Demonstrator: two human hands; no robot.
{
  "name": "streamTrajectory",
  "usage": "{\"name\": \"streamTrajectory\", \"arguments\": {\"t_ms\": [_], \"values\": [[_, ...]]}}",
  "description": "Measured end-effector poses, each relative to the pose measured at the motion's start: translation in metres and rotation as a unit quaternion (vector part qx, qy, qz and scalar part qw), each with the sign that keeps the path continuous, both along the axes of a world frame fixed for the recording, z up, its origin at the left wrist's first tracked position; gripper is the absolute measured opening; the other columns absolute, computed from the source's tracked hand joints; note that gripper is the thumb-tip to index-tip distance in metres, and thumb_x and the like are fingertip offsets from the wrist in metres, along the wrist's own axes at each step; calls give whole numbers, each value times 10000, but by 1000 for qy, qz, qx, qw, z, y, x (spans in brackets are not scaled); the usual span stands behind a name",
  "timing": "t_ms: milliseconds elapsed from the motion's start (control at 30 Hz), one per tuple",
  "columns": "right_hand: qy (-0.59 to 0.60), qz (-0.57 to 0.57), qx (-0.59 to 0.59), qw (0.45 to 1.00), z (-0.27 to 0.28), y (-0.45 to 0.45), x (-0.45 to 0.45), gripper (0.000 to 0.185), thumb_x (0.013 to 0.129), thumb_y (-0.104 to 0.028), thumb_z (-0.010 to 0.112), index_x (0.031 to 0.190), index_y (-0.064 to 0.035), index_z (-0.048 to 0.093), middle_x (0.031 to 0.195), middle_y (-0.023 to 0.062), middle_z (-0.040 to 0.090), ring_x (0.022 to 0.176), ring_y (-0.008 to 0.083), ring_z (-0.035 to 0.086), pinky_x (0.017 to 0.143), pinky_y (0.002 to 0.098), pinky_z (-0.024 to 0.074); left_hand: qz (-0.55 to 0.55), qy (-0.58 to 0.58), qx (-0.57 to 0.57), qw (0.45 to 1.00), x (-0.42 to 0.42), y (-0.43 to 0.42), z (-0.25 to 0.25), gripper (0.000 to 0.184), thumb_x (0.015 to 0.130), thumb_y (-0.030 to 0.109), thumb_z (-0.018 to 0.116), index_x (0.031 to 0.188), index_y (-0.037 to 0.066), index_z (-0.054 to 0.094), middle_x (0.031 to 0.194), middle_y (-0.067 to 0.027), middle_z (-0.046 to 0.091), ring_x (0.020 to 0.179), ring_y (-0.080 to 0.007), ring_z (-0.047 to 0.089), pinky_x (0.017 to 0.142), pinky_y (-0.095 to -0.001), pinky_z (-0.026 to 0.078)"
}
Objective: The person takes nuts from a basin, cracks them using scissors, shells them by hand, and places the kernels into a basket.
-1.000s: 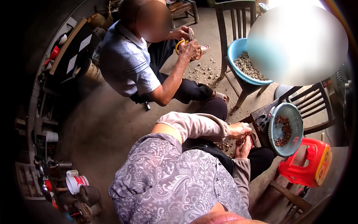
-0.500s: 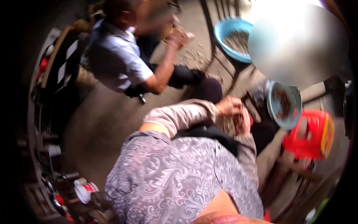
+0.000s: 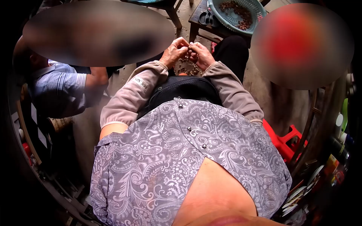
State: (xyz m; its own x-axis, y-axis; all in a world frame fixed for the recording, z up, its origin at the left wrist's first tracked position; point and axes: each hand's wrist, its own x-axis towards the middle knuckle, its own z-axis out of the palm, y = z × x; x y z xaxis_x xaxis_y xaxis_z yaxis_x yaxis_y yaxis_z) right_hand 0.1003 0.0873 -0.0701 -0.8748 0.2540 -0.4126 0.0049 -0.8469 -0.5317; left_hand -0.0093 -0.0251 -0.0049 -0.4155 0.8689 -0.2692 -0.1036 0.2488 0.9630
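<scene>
My left hand (image 3: 174, 52) and my right hand (image 3: 202, 55) meet at the fingertips above my lap, with fingers bent and pinched. A small brownish piece shows between the fingers of my right hand; it is too small to name. Whatever my left fingertips hold is hidden. Beneath the hands, shell-like bits (image 3: 186, 67) lie scattered. Beyond my right hand, a blue-green plastic basket (image 3: 226, 17) with small reddish-brown pieces rests on a dark wooden chair (image 3: 196, 27). Dark-handled scissors (image 3: 205, 18) lie beside the basket.
A person in a light patterned shirt (image 3: 60, 90) sits at the left. Part of a blue basin (image 3: 145, 1) shows at the top edge on another chair. Red plastic (image 3: 283, 143) stands at the right, near stacked items (image 3: 298, 197). Two large areas are blurred out.
The view has swung, so my hands, the basket and the scissors appear higher in the frame and the other person further left. My hands stay together at the fingertips.
</scene>
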Motion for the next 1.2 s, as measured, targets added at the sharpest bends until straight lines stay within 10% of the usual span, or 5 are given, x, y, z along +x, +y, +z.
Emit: {"name": "streamTrajectory", "arguments": {"t_ms": [200, 433, 800, 900, 1200], "values": [[-19, 34, -12, 999, 5, -2, 2, 152, 921, -190, 539, 824, -84, 489, 648, 7, 498, 478, 55, 372, 435, 198, 318, 27, 100, 8, 995, -2, 4, -17, 55, 786, 21, 520, 788, 18, 576, 632, -33, 572, 544, -75, 512, 492, -232, 436], [-4, -8, -88, 996, 8, 1, 1, 135, 932, -183, 509, 853, -74, 496, 661, 0, 487, 474, 43, 348, 424, 192, 294, 67, -148, 58, 985, 1, 4, -14, 91, 837, 35, 526, 900, 21, 591, 728, -25, 607, 611, -61, 536, 546, -193, 437], [-41, -29, 105, 993, 24, -10, 1, 199, 905, -273, 570, 897, -76, 541, 687, -16, 485, 645, 93, 497, 571, 242, 442, 61, 143, 12, 988, -1, 4, -15, 132, 824, 135, 617, 865, 11, 632, 761, -50, 647, 674, -71, 589, 593, -238, 486], [-50, 4, 110, 993, 37, -9, 5, 176, 904, -229, 572, 777, -122, 515, 610, -45, 443, 495, 54, 406, 454, 184, 337, 45, 200, 19, 979, -4, 5, -28, 128, 818, 113, 595, 874, 1, 621, 708, -69, 647, 622, -116, 633, 546, -256, 512], [-30, 62, 35, 997, 28, -8, 3, 151, 920, -243, 541, 800, -155, 513, 703, -37, 558, 608, 51, 532, 488, 185, 390, 71, 136, -28, 988, -9, 1, -23, 204, 715, 190, 646, 749, -11, 630, 656, -142, 639, 600, -184, 641, 550, -318, 510]]}}
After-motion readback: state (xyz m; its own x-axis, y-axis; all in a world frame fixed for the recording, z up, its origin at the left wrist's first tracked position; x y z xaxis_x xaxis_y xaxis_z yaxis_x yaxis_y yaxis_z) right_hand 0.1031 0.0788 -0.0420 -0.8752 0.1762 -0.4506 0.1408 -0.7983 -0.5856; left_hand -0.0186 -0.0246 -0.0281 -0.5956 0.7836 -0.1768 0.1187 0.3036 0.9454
